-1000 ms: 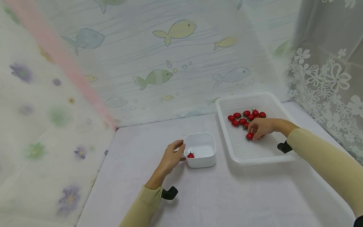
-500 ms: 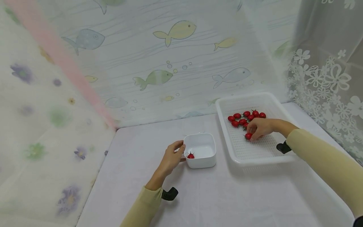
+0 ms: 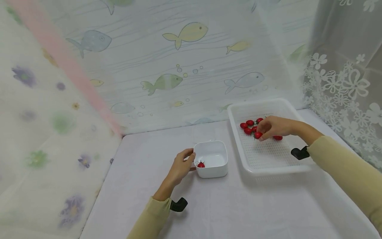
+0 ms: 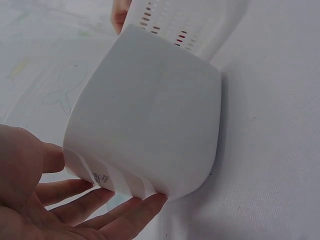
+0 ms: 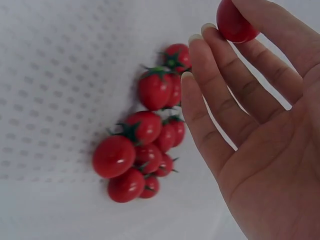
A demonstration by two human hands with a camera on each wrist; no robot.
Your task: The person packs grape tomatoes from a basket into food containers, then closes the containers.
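In the head view, my left hand (image 3: 179, 165) touches the left side of a small white square box (image 3: 212, 171). The left wrist view shows its spread, nearly straight fingers (image 4: 127, 215) against the outer wall of that box. One cherry tomato (image 3: 201, 164) lies inside. My right hand (image 3: 276, 126) is over the large white basket (image 3: 252, 170), pinching a cherry tomato (image 5: 234, 22) at its thumb and fingertips. Beyond that hand, several cherry tomatoes (image 5: 147, 127) with green stems lie clustered on the perforated basket floor; in the head view the hand hides some.
A white cloth (image 3: 221, 205) covers the table under both containers. Behind stands a fish-print curtain (image 3: 125, 66), with a floral sheet (image 3: 44, 139) at the left and a lace curtain (image 3: 340, 79) at the right. The basket stands right of the box.
My right hand has lifted the pinched cherry tomato and moved slightly up and left over the cluster, uncovering a tomato below it. The left hand and box stay in place.
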